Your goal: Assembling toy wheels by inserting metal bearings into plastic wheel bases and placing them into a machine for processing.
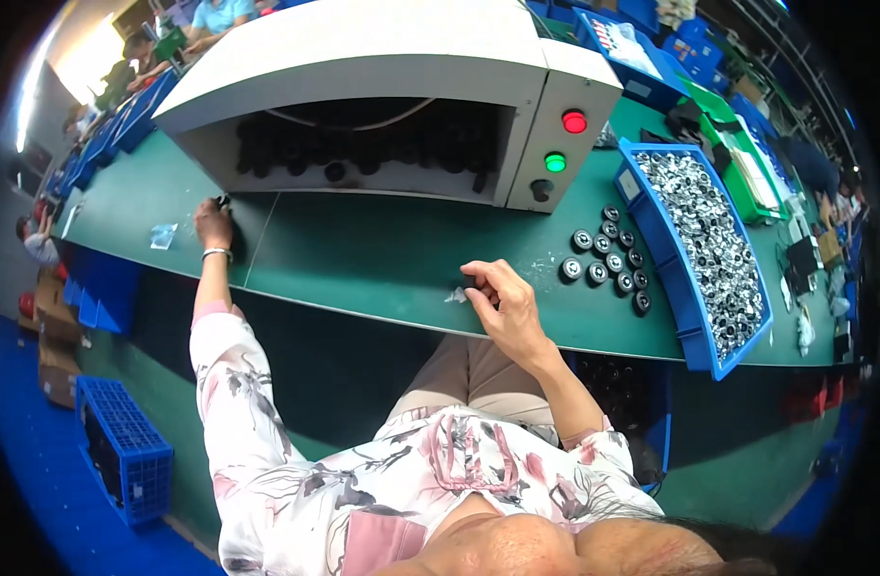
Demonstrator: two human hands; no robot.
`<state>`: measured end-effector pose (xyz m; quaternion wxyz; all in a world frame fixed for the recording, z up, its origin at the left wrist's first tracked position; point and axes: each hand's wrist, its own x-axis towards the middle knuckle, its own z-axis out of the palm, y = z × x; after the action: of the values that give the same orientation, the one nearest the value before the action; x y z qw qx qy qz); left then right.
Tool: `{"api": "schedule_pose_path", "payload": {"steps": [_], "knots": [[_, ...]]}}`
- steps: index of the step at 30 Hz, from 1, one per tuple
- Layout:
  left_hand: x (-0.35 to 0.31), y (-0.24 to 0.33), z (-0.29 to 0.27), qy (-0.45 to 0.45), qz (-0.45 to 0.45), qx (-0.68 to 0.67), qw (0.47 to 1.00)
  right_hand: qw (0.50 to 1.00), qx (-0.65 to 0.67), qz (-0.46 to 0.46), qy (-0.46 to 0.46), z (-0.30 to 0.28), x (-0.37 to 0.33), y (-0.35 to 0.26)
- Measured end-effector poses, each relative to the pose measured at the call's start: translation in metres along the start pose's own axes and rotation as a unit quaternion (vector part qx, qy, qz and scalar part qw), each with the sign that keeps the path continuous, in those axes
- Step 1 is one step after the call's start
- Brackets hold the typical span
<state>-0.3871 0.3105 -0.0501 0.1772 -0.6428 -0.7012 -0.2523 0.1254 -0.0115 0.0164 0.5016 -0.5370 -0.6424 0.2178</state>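
Observation:
My left hand (214, 227) is at the left front corner of a white box-shaped machine (363, 82). Its fingers are closed on a small black part (223, 201), mostly covered by the hand. My right hand (505, 305) is over the table's front edge, thumb and forefinger pinched around a small dark piece (469, 282), its kind unclear. Beside those fingertips lies a scrap of clear plastic (455, 296). Several round black caps (597, 276) with pale centres stand in a group to the right of my right hand.
Dark round parts fill the machine's opening. Its right panel carries a red light (574, 121), a green light (554, 162) and a black knob (542, 190). A blue bin (687, 317) of shiny parts sits at right. A clear bag (163, 236) lies at left. Other people work farther back.

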Motion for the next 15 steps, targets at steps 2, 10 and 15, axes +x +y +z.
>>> {"api": "schedule_pose_path", "payload": {"steps": [2, 10, 15], "knots": [[0.0, 0.021, -0.007, 0.024, -0.002, -0.076, 0.997, 1.0, -0.025, -0.006, -0.01, -0.004, 0.0, 0.01], [-0.016, 0.067, -0.047, -0.012, 0.037, -0.184, 0.982, 0.999, -0.03, 0.008, -0.017, -0.008, -0.005, 0.01], [-0.004, 0.14, -0.06, 0.012, 0.16, -0.207, 0.965, 1.0, -0.003, 0.023, -0.004, -0.009, -0.008, 0.006]]}}
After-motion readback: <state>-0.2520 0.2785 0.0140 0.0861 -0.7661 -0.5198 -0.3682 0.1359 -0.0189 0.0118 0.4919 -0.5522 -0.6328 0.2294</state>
